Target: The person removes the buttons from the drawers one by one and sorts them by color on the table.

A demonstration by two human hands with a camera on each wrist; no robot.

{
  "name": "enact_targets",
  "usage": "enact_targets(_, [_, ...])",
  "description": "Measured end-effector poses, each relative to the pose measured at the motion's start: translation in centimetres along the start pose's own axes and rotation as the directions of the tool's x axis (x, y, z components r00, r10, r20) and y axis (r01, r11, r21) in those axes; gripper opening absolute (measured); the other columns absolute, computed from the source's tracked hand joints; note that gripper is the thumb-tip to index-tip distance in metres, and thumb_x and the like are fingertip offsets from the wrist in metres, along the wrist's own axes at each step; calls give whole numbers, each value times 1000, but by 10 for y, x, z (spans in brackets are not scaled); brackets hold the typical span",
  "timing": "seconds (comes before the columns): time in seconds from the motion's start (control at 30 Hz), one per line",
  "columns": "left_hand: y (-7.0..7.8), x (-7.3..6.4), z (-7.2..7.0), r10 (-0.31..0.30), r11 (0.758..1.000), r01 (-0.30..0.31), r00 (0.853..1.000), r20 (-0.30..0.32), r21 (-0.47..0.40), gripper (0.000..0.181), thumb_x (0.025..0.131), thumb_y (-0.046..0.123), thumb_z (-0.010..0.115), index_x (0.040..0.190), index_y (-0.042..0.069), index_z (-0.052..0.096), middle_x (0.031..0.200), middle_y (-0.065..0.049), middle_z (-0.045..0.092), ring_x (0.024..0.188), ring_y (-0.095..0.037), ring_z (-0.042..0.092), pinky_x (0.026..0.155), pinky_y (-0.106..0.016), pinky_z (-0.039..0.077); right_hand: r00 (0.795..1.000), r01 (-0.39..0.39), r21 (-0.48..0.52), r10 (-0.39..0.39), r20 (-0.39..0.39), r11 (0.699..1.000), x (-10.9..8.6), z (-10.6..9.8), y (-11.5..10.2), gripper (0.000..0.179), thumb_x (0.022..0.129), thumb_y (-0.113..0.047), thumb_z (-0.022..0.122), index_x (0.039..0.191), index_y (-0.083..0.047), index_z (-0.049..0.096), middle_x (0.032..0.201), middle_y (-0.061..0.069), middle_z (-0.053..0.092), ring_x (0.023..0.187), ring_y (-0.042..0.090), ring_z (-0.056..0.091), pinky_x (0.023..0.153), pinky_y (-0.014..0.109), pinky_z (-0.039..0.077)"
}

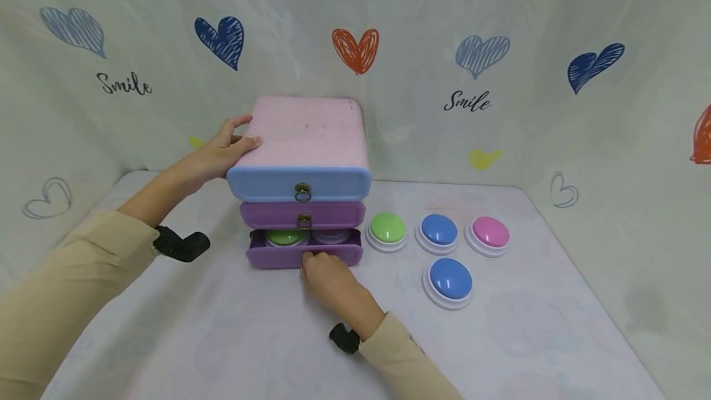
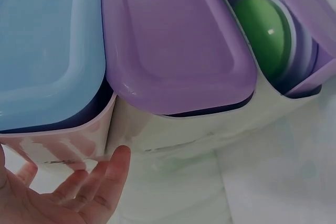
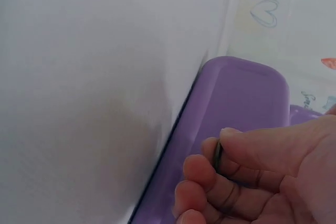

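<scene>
A small chest of drawers (image 1: 308, 134) with a pink top stands on the table. Its blue top drawer (image 1: 261, 185) and purple middle drawer (image 1: 266, 215) are closed. Pulled partway out, the purple bottom drawer (image 1: 272, 258) shows a green push button (image 2: 265, 35) and another round button beside it, partly hidden. My left hand (image 1: 224, 147) rests against the left side and top edge of the chest, fingers spread. At the front of the bottom drawer, my right hand (image 1: 336, 279) pinches its metal ring pull (image 3: 218, 156) between thumb and finger.
Right of the chest stand a green push button (image 1: 387, 228), a blue one (image 1: 439, 229) and a pink one (image 1: 490, 231). Another blue push button (image 1: 451, 279) sits nearer the front. Behind the table hangs a pale curtain (image 1: 411, 128) printed with hearts.
</scene>
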State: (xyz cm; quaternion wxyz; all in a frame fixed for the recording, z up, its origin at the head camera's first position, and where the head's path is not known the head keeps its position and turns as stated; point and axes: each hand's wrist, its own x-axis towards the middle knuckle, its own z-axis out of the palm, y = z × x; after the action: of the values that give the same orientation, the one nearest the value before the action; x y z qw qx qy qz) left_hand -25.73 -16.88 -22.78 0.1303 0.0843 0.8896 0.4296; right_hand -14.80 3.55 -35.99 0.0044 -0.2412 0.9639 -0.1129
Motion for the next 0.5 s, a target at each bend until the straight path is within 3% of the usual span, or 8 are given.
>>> enact_targets(0.5, [4, -2, 0, -12, 1000, 12, 1000, 9, -6, 76, 95, 50, 36, 149, 24, -11, 148, -30, 15, 117, -43, 43, 78, -37, 49, 998, 58, -83, -56, 26, 995, -21, 0, -8, 12, 93, -15, 54, 86, -7, 59, 70, 5, 62, 63, 18, 63, 54, 27, 48])
